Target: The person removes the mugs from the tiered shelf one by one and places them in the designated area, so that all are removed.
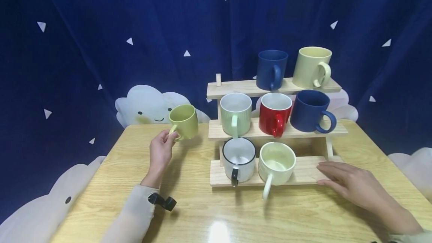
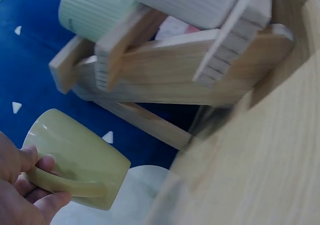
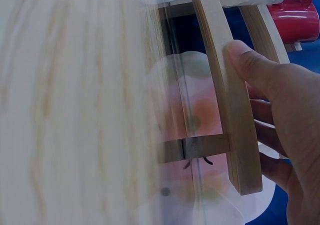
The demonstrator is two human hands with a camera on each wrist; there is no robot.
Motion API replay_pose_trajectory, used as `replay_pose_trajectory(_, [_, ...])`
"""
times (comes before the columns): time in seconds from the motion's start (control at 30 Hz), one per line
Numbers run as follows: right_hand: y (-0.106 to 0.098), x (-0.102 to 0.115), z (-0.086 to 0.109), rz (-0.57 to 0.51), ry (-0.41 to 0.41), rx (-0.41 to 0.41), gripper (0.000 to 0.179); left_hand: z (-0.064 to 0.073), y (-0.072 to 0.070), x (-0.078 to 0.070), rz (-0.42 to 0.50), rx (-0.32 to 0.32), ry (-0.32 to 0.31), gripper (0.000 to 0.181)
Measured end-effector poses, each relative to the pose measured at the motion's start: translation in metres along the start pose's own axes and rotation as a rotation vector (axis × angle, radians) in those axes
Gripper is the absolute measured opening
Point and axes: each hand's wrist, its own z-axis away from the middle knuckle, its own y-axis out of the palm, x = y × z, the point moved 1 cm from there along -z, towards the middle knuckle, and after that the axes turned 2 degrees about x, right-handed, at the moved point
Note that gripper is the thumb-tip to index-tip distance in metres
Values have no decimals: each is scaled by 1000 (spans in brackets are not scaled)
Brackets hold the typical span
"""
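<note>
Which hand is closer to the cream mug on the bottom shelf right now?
Right. The right hand touches the bottom shelf, to the right of the cream mug; the left hand is farther off, left of the rack, holding the yellow-green mug.

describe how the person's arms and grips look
The left grip and right grip are ungloved. The left arm wears a pale, off-white sleeve, with a black band carrying a small, blocky black device near the cuff. Only a pale cuff edge shows on the right.
</note>
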Motion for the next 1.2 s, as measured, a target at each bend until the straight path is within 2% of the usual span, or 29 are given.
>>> replay_pose_trajectory(0.17, [1, 0, 1, -5, -8, -15, 49, 2, 8, 12, 9, 9, -6, 23])
replay_pose_trajectory(0.3, [2, 0, 2, -9, -9, -24, 49, 4, 15, 19, -37, 8, -8, 24])
replay_pose_trajectory(0.53, [2, 0, 4, 3, 24, 25, 48, 7, 26, 27, -134, -7, 0, 23])
replay_pose_trajectory(0.77, [2, 0, 2, 8, 18, 15, 48, 4, 38, 33, -137, -15, -6, 23])
replay_pose_trajectory(1.07, [2, 0, 0, 7, -13, -27, 49, -2, 44, 42, -203, -46, 19, 25])
replay_pose_trajectory(1.2, [1, 0, 0, 6, -3, -21, 49, -4, 45, 45, -216, -55, 34, 25])
